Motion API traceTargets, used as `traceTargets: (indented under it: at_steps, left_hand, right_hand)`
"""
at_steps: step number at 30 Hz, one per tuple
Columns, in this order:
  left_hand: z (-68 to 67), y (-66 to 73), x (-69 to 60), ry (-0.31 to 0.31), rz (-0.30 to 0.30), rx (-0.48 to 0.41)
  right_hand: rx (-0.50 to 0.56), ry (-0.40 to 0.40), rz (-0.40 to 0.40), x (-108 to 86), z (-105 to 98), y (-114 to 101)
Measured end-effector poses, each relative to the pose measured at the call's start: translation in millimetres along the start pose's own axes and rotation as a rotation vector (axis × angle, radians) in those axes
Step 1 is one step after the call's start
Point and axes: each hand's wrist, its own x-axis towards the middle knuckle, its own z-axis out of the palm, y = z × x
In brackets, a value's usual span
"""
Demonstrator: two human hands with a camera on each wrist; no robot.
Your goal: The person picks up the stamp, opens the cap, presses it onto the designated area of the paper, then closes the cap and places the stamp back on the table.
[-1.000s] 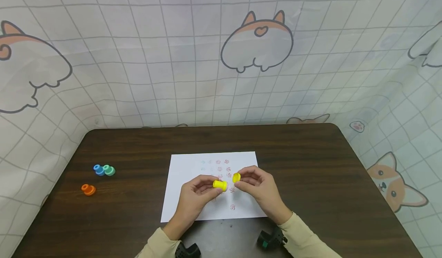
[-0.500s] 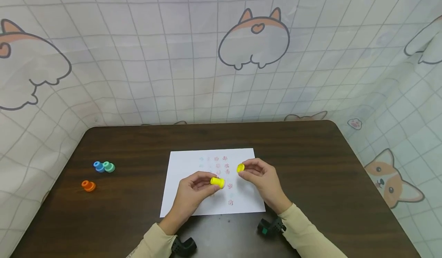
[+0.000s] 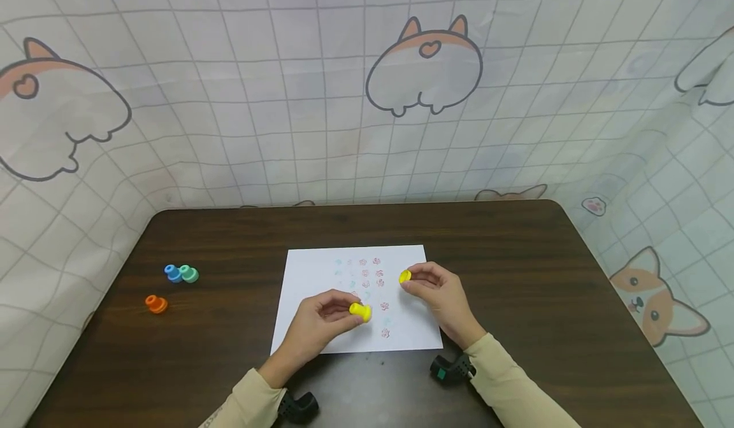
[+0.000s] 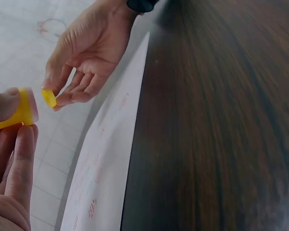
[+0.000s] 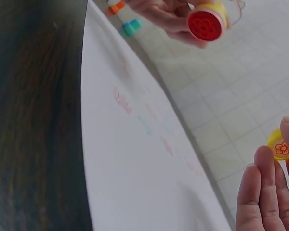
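Note:
My left hand (image 3: 321,323) pinches a yellow stamp (image 3: 360,312) above the white paper (image 3: 309,269). In the right wrist view the stamp's round red face (image 5: 204,26) shows a flower pattern. Thumb and fingers of my right hand (image 3: 444,297) pinch a small yellow cap (image 3: 404,276) near the paper's right edge; a red flower marks the cap (image 5: 282,148) in the right wrist view. Stamp and cap are apart. Rows of small red and pale blue prints (image 3: 365,274) lie on the paper, partly hidden by my left hand.
Toward the left of the dark wooden table (image 3: 218,249) stand a blue stamp (image 3: 173,273) and a green stamp (image 3: 188,274) side by side. An orange stamp (image 3: 156,304) is nearer the front. A patterned white cloth (image 3: 258,97) hangs behind the table.
The hands have moved farther apart, the right one away to the right with the cap. The stamp in my left hand has tilted, its face end lower.

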Motion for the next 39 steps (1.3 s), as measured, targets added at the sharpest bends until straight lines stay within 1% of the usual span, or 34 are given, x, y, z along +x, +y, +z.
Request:
traceTargets:
  at_steps: [5, 10, 17, 25, 30, 34, 39]
  left_hand:
    - [-1.6, -0.9, -1.3, -0.045, 0.019, 0.076]
    - [-1.6, -1.1, -2.4, -0.077, 0.035, 0.1]
    - [-0.5, -4.3, -2.6, -0.086, 0.011, 0.141]
    - [1.2, -9.2, -2.1, -0.104, 0.003, 0.195]
    - [5.0, -9.0, -1.6, -0.126, 0.014, 0.218]
    - [7.8, -9.2, -0.7, -0.144, 0.032, 0.255]
    - [8.3, -8.5, 1.6, -0.16, 0.042, 0.314]
  right_hand:
    - [-0.025, 0.003, 0.016, 2.2, -2, 4]
    - [-0.024, -0.011, 0.03, 3.0, -3, 8]
    - [-0.083, -0.034, 0.036, 3.8, -2, 13]
    - [-0.083, -0.042, 0.035, 3.1, -2, 15]
    - [-0.081, -0.049, 0.041, 4.2, -3, 15]
    - [-0.086, -0.056, 0.043, 4.1, -3, 15]
    - [-0.096, -0.061, 0.038, 4.0, -3, 14]
